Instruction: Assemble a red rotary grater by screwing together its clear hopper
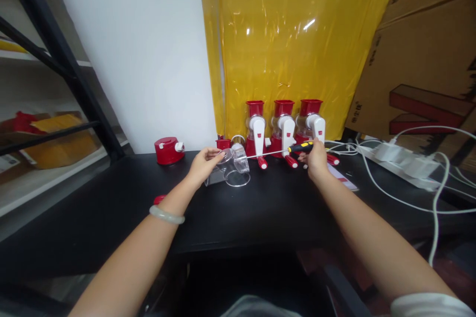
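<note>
My left hand (207,164) grips a clear plastic grater housing (234,166) by its left side, just over the black table. In my right hand (315,158) is a screwdriver (300,147) with a yellow and black handle, held level. Its long metal shaft points left, and the tip reaches the right side of the clear housing; whether it touches is too small to tell. Behind the shaft stand three red and white rotary graters (255,133) in a row, cranks hanging down. A metal drum (238,141) lies behind the clear housing.
A red round base (169,150) with a white knob sits at the left. A small red part (159,199) is partly hidden behind my left wrist. White cables and a power strip (405,163) lie at the right. A paper (344,178) lies near my right hand.
</note>
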Motion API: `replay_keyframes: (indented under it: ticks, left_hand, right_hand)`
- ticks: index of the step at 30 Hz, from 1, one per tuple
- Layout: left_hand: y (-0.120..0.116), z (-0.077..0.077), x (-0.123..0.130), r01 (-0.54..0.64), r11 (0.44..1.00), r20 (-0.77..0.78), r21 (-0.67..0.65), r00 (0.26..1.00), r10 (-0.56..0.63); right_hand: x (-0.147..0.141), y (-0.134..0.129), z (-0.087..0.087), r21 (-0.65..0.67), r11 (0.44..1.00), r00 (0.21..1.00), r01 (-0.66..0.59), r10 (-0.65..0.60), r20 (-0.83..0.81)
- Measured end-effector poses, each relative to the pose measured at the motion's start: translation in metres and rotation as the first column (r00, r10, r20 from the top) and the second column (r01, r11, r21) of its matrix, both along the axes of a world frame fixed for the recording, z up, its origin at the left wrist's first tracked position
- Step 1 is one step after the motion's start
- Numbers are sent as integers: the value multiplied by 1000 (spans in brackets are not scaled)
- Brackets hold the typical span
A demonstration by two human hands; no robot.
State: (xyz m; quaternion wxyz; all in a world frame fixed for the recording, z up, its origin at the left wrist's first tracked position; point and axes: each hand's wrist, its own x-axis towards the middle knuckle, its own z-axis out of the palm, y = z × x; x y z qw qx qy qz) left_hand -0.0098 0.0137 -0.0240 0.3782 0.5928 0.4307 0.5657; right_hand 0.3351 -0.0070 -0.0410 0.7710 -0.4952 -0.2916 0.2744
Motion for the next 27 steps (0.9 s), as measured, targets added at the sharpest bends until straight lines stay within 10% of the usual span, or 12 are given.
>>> replay_keyframes:
  ticks: [27]
  left_hand:
    - [-3,2,0,-11,1000,-13,-7,1000,11]
  right_hand:
    - [-3,-5,4,19,998,996,-64,65,-61]
